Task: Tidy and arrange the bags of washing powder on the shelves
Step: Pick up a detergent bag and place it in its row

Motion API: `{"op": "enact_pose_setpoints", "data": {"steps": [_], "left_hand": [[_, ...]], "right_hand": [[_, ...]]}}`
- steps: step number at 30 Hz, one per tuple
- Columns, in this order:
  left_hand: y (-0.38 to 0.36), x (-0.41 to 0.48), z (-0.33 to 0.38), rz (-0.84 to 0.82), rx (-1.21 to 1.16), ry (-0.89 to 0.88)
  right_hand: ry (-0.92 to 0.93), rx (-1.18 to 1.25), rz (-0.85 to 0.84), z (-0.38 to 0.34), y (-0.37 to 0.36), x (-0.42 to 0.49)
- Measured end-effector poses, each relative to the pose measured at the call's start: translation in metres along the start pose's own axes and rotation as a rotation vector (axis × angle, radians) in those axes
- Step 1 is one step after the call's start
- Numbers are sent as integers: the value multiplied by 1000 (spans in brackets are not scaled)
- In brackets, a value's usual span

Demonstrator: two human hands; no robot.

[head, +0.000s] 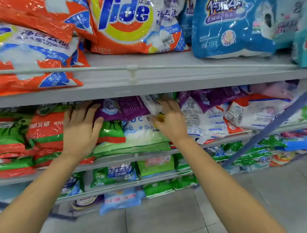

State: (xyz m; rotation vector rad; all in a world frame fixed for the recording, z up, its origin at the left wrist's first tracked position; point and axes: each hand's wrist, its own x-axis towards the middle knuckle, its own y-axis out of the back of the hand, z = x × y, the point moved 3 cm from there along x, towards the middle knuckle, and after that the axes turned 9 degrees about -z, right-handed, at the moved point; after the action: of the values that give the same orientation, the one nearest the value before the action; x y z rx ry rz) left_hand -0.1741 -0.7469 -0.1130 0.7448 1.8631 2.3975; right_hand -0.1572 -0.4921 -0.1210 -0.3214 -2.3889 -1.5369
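A purple bag of washing powder (124,108) lies on top of a green and white stack (132,134) on the middle shelf. My left hand (80,129) holds the purple bag's left edge, with the thumb against its underside. My right hand (168,121) grips the bag's right end where a white and yellow part shows. Both hands reach under the grey upper shelf (148,85), which hides the bag's back.
Orange Tide bags (128,23) and blue bags (229,24) stand on the upper shelf. Red and green bags (45,134) lie stacked at the left, purple and white ones (218,112) at the right. Lower shelves hold green bags (114,173). A blue diagonal bar (271,128) crosses at right. Grey tiled floor below.
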Motion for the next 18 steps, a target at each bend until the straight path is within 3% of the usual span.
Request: {"op": "enact_pose_setpoints", "data": {"steps": [3,8,18], "left_hand": [[1,-1,0,3,-2,-19],[1,-3,2,11,7,-21],[2,-2,-2,-49,-4,-50]], "right_hand": [[38,2,16,-1,-9,9],[137,-131,196,-9,-8,6],[188,173,304,-39,29,-6]]}}
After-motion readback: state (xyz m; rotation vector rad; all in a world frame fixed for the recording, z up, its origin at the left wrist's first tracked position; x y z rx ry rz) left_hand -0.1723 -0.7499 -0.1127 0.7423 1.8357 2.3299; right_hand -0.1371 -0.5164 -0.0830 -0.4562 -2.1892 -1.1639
